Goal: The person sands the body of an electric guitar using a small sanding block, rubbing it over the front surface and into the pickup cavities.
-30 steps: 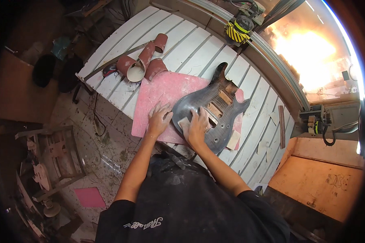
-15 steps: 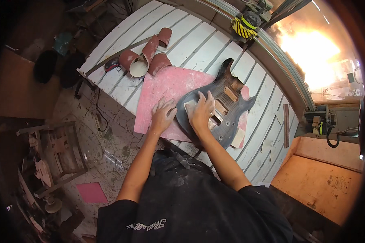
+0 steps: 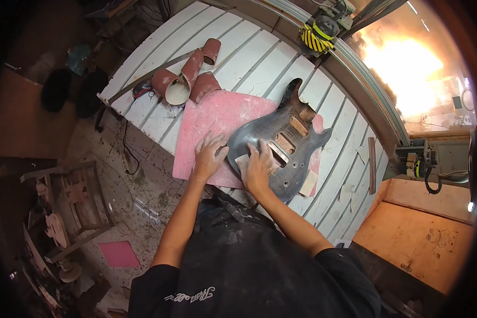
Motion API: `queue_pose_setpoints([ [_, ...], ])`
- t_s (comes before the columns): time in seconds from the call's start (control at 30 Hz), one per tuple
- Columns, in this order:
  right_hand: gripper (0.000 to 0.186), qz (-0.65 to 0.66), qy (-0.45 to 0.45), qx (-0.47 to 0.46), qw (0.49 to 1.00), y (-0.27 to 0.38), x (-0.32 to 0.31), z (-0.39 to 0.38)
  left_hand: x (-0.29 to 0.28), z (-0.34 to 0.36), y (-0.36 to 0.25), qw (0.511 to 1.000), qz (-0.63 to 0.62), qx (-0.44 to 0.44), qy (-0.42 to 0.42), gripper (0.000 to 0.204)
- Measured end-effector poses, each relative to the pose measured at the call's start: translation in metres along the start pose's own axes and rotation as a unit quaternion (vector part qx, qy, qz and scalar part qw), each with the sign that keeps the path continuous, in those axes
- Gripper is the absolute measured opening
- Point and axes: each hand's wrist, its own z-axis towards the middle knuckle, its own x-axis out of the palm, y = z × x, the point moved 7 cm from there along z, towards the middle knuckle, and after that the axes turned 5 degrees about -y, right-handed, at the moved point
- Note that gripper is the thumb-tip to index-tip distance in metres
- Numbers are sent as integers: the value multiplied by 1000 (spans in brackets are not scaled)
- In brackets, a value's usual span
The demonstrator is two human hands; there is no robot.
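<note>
A dark grey electric guitar body [image 3: 249, 133] with routed cavities lies across a pink pad [image 3: 201, 111] on the slatted white table. My right hand [image 3: 258, 168] presses a small pale sheet of sandpaper [image 3: 241, 161] onto the near left part of the body, its fingers over the face beside a cavity. My left hand [image 3: 209, 153], dusted white, rests on the pink pad with spread fingers. Its fingertips are close to the body's left edge; whether they touch it is unclear. The sheet is partly hidden under my right hand.
Rolls of red-brown sandpaper [image 3: 165, 80] stand at the table's far left. A wooden strip [image 3: 372, 165] and pale paper scraps [image 3: 346, 192] lie to the right. A rail with a machine head [image 3: 317, 38] runs along the far edge. An open wooden box [image 3: 413, 238] stands at right.
My right hand has slid toward me and slightly left over the guitar body, with the sandpaper under it. My left hand stays in nearly the same place.
</note>
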Motion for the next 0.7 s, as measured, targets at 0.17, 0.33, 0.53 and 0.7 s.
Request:
queue_pose_setpoints([
  [0.17,72,-2,-67,29,997,-2,-8,45,-3,-2,0,1000,-2,7,-5,39],
  [0.33,71,-21,-22,18,999,-2,0,4,-1,-1,-5,1000,0,1,7,39],
  [0.53,75,-19,-65,36,997,-4,-4,61,-4,-2,-3,1000,5,4,-3,39],
  [0.7,74,-8,-15,-4,1000,-4,7,7,0,-2,-5,1000,13,3,5,39],
])
